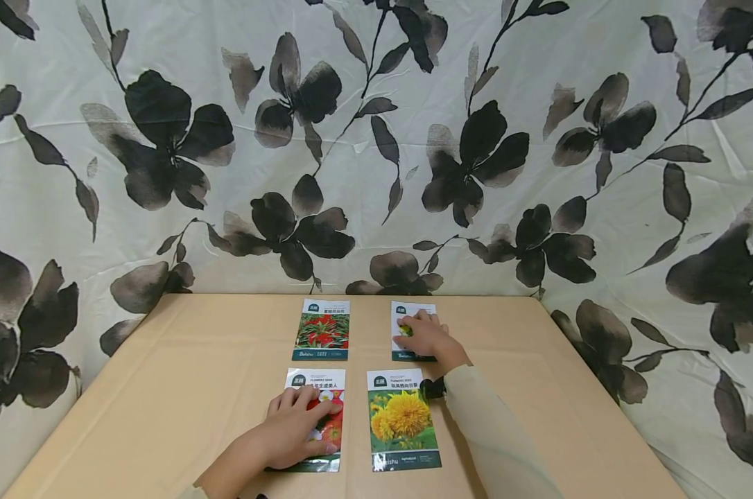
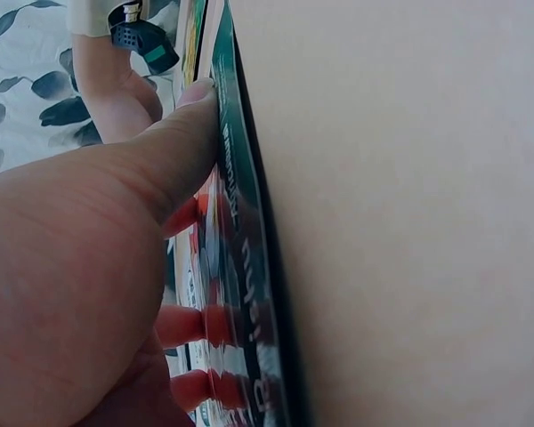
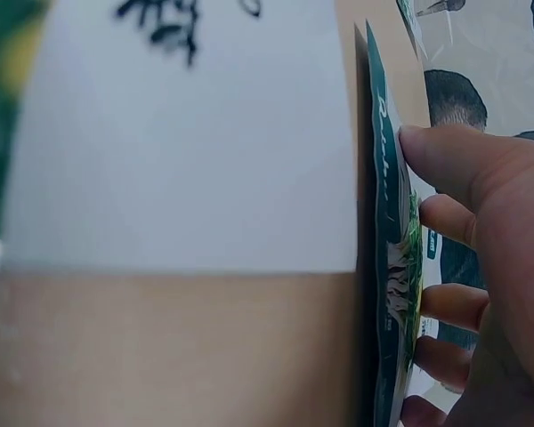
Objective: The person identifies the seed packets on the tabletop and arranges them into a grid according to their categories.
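Observation:
My left hand rests with spread fingers on the near left seed packet, which pictures red and white flowers. In the left wrist view the thumb and fingertips touch the face of that packet, near its dark green bottom band. At the far right, my right hand lies over another seed packet, covering much of its picture. The right wrist view has the thumb and fingertips on this packet's face, fingers spread apart. Both packets lie flat on the table.
A packet with yellow flowers lies near right, beside my right forearm. Another with red flowers lies far left. All are on a light tan table. Behind its far edge hangs a white cloth with dark flowers.

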Tool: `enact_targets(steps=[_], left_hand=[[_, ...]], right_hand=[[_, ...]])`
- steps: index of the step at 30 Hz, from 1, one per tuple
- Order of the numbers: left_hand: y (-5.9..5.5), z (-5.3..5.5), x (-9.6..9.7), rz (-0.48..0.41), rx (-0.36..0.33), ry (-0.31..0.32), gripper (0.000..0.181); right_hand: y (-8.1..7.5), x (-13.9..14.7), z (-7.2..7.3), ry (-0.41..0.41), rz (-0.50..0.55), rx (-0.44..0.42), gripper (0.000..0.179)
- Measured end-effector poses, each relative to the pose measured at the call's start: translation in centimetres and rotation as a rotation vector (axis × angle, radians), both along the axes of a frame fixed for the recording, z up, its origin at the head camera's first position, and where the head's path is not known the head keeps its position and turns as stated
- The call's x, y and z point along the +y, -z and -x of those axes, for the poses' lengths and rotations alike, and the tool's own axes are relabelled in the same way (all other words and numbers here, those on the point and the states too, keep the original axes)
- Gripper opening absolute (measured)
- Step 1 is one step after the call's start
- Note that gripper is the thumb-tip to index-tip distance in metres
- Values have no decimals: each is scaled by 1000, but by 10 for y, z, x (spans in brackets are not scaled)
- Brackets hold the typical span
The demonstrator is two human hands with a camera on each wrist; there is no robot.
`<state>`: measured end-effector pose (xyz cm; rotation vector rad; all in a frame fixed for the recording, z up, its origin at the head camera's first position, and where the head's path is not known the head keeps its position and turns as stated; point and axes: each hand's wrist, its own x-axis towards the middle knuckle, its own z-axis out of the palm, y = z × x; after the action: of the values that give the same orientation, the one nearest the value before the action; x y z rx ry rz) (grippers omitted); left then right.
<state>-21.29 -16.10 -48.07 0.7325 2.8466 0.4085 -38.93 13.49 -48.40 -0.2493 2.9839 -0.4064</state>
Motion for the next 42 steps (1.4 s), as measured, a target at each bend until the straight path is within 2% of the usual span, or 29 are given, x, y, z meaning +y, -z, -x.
enact_targets(steps=[13, 42], left_hand=[[-2, -3, -1, 1, 27, 10, 63], [3, -1, -4, -1, -23, 0, 65]], right_hand=[[3, -5, 0, 3, -17, 6, 57], [1, -15, -4, -7, -20, 7, 56]])
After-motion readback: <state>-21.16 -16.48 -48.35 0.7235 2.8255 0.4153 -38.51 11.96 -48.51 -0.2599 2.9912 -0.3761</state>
